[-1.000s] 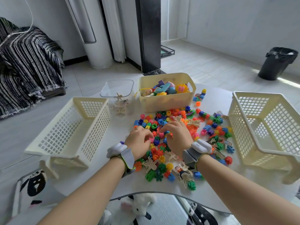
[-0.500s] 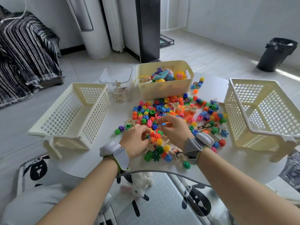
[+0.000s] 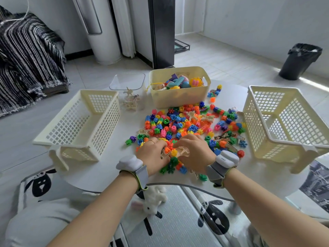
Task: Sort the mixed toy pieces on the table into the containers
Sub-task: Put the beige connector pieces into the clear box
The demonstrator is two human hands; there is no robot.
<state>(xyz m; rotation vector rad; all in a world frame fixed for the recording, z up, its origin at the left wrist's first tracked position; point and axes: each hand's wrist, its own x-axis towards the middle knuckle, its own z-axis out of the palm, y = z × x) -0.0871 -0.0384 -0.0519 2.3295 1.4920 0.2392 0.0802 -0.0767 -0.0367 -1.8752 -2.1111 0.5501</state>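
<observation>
Toy pieces are heaped at the centre of the table, between the left basket and the right basket. Near the front edge, a tan cut-out is pinched by the curled left hand and right hand.

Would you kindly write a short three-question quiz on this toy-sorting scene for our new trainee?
1. True or false: the left basket and the right basket hold no toys yet.
2. Which container holds the wooden figures? A) clear tub B) left basket C) right basket
3. Fill in: the ring is worn on the ___ hand.
Key: 1 true; 2 A; 3 left, seen on the left hand.
</observation>
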